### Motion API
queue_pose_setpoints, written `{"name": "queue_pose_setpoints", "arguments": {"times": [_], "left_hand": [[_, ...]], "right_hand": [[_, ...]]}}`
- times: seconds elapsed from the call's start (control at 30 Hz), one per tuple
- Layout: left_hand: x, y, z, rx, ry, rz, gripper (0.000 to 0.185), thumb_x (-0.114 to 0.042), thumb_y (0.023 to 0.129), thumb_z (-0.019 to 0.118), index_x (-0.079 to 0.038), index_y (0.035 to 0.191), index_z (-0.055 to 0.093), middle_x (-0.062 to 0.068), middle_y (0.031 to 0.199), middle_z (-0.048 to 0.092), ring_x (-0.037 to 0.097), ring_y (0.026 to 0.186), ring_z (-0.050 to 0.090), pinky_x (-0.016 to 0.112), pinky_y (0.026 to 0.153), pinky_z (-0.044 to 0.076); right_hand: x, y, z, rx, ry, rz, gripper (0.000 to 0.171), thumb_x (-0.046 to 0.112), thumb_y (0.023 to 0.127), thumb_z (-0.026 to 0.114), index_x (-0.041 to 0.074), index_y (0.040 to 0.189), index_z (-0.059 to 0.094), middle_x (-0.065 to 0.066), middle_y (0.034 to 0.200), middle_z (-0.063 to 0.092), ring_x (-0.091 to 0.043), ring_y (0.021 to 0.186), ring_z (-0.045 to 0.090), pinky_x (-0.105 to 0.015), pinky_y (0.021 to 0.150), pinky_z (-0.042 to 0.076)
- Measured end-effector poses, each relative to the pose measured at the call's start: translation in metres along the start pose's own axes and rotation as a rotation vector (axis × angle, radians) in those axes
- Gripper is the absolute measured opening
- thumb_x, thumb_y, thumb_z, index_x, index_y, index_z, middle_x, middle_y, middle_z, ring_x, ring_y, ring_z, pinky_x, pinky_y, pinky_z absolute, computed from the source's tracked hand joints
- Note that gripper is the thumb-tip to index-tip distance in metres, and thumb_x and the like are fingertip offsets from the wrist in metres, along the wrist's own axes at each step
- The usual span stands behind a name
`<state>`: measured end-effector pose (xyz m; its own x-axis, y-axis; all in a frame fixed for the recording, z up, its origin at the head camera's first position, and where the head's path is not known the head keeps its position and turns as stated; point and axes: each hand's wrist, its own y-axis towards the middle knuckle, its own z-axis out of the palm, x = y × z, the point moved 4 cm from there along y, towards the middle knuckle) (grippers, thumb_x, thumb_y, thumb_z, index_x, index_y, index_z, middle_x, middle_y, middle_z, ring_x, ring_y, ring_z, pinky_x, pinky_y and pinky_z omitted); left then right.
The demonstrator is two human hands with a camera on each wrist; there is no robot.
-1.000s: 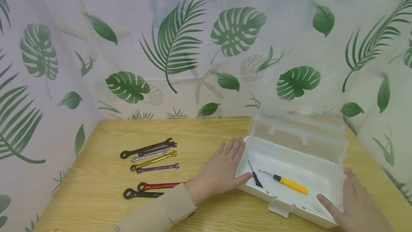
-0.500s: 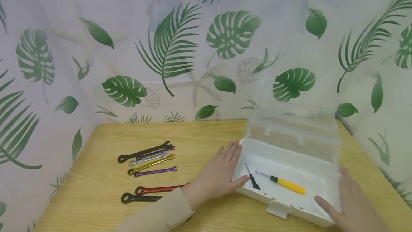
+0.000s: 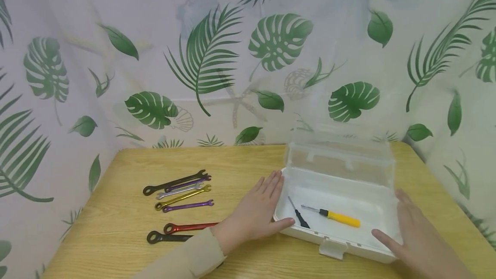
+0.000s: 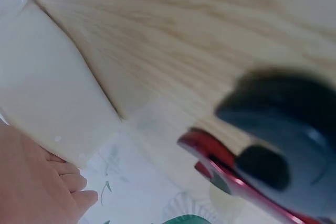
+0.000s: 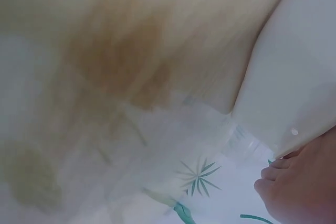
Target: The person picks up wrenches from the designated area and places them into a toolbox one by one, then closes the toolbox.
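An open white plastic box (image 3: 345, 246) with a clear raised lid (image 3: 341, 162) stands on the wooden table (image 3: 240, 162). Inside lie a yellow-handled screwdriver (image 3: 337, 217) and a small black screwdriver (image 3: 299, 218). My left hand (image 3: 255, 214) lies flat against the box's left end, fingers straight, thumb along the front corner. My right hand (image 3: 416, 238) presses flat against the right end, thumb on the front rim. The left wrist view shows the box wall (image 4: 47, 93) beside my left hand (image 4: 37, 182); the right wrist view shows the box wall (image 5: 299, 87) above my right hand (image 5: 299, 192).
Several coloured wrenches (image 3: 178, 186) lie in a row left of the box, with a red wrench (image 3: 190, 227) and a black wrench (image 3: 168, 238) nearer me. A leaf-print curtain (image 3: 217, 55) closes in the table at the back and sides.
The box has slid to the left across the table, held between both flat hands. The wrenches have stayed where they were.
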<state>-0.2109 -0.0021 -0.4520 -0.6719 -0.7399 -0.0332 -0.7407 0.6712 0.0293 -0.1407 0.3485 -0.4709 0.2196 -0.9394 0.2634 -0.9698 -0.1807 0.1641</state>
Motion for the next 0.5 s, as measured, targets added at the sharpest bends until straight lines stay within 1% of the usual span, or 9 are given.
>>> {"name": "queue_pose_setpoints", "arguments": {"times": [0.1, 0.17, 0.23, 0.37, 0.5], "left_hand": [[0.002, -0.004, 0.000, -0.006, 0.015, 0.002, 0.104, -0.075, 0.103, 0.039, 0.001, 0.169, 0.013, 0.018, 0.178, 0.009, 0.029, 0.167, 0.012, 0.044, 0.135, 0.018], [0.003, -0.006, 0.001, -0.010, 0.031, 0.003, 0.105, -0.076, 0.102, 0.039, 0.002, 0.168, 0.015, 0.019, 0.178, 0.010, 0.030, 0.167, 0.013, 0.044, 0.135, 0.019], [0.004, -0.009, 0.002, -0.010, 0.047, 0.004, 0.106, -0.078, 0.102, 0.038, 0.002, 0.168, 0.015, 0.019, 0.178, 0.009, 0.030, 0.167, 0.014, 0.043, 0.135, 0.019], [0.007, -0.015, 0.003, -0.001, 0.052, -0.002, 0.108, -0.080, 0.101, 0.037, 0.000, 0.169, 0.014, 0.018, 0.179, 0.008, 0.029, 0.167, 0.011, 0.042, 0.135, 0.017], [0.009, -0.023, 0.002, 0.001, 0.054, -0.007, 0.109, -0.081, 0.100, 0.038, 0.000, 0.169, 0.015, 0.017, 0.179, 0.008, 0.029, 0.167, 0.011, 0.041, 0.136, 0.017]], "right_hand": [[0.001, 0.005, -0.001, -0.009, -0.023, -0.038, 0.108, 0.048, 0.101, 0.070, -0.022, 0.159, 0.012, -0.037, 0.172, 0.010, -0.050, 0.163, 0.006, -0.011, 0.118, -0.025], [0.002, 0.007, -0.001, 0.000, -0.026, -0.053, 0.107, 0.048, 0.100, 0.070, -0.022, 0.159, 0.014, -0.036, 0.173, 0.008, -0.048, 0.163, 0.006, -0.009, 0.116, -0.025], [0.003, 0.010, -0.001, -0.003, -0.021, -0.073, 0.105, 0.047, 0.099, 0.072, -0.024, 0.157, 0.019, -0.034, 0.174, 0.009, -0.047, 0.164, 0.007, -0.006, 0.115, -0.023], [0.005, 0.014, -0.002, -0.014, -0.011, -0.113, 0.101, 0.044, 0.099, 0.073, -0.025, 0.155, 0.024, -0.030, 0.176, 0.006, -0.042, 0.165, 0.005, -0.004, 0.115, -0.021], [0.006, 0.020, -0.001, -0.011, -0.002, -0.142, 0.102, 0.043, 0.098, 0.074, -0.021, 0.158, 0.022, -0.024, 0.178, 0.002, -0.036, 0.167, 0.003, -0.002, 0.115, -0.019]]}}
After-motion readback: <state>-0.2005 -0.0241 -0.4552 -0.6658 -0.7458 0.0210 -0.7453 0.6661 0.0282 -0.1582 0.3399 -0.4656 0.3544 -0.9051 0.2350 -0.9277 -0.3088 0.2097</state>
